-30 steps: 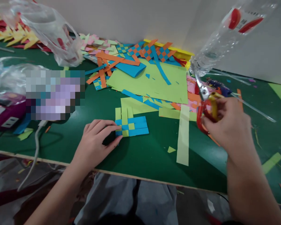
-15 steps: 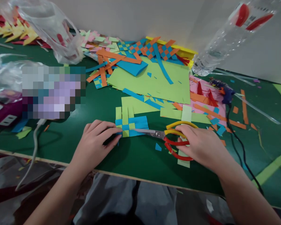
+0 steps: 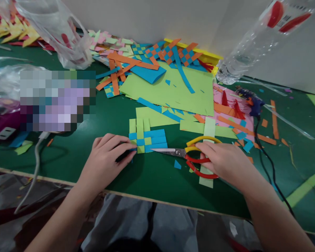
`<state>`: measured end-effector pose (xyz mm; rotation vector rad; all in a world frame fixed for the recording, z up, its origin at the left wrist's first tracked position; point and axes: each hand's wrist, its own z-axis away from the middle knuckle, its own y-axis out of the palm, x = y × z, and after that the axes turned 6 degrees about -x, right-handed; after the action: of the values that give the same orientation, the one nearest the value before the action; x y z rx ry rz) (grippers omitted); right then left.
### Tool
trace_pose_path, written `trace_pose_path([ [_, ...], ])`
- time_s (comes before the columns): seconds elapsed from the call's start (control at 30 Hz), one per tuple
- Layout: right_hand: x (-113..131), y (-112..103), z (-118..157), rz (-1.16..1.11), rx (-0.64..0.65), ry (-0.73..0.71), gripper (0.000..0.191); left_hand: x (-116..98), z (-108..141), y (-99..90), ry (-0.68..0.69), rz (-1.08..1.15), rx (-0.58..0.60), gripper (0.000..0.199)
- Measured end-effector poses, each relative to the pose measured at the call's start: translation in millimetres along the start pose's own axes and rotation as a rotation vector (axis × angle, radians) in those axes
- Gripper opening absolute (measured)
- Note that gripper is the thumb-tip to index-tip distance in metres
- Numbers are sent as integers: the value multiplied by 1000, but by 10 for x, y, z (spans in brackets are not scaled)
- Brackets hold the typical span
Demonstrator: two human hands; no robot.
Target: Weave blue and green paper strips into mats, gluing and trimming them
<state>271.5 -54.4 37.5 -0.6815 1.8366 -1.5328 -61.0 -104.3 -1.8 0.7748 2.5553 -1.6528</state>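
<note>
Head view. Paper weave (image 3: 148, 141), blue strips crossed by light green ones, lies on the green tabletop (image 3: 157, 182) in front of the person, between the two hands. Blue ends run loose to the right; green ends stick out on the far side.

Risks, as I judge them: the tips of the scissors (image 3: 177, 152) meet the lowest blue strip near its lower edge, so a careless push could nick it or drag it out of line. Cannot tell whether the point is above the paper or slipped under it. The loose ends look unsecured; a tug from the blades could open the checks. If the left pinch slackened, the whole piece might swivel. A pale green strip (image 3: 210, 127) runs beneath the handles and could be swept along. A small blue scrap (image 3: 177, 164) sits just below the blades, likely too far off to snag.

Position: left hand (image 3: 105, 159) at the weave's left edge, thumb and index in a narrow pinch on its lower left corner, a bit of blue showing between them. Most of the checks lie just right of these fingers. Right hand (image 3: 220, 157) curled around the yellow and red handles, blades close together; its fingers stand well apart from the weave, with only the blades bridging the gap
</note>
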Motion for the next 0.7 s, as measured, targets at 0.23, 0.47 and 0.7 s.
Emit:
trace_pose_path([
  [0.23,-153,-1,85,-81,111,97,18,-14,-12,-10,-11,5,7,9],
  [0.47,-209,-46,140,-56,-7,140,25,-5,-5,-4,-11,13,-3,10],
  [0.7,33,52,6,24,-134,24,22,-18,-8,-19,-17,8,18,12],
])
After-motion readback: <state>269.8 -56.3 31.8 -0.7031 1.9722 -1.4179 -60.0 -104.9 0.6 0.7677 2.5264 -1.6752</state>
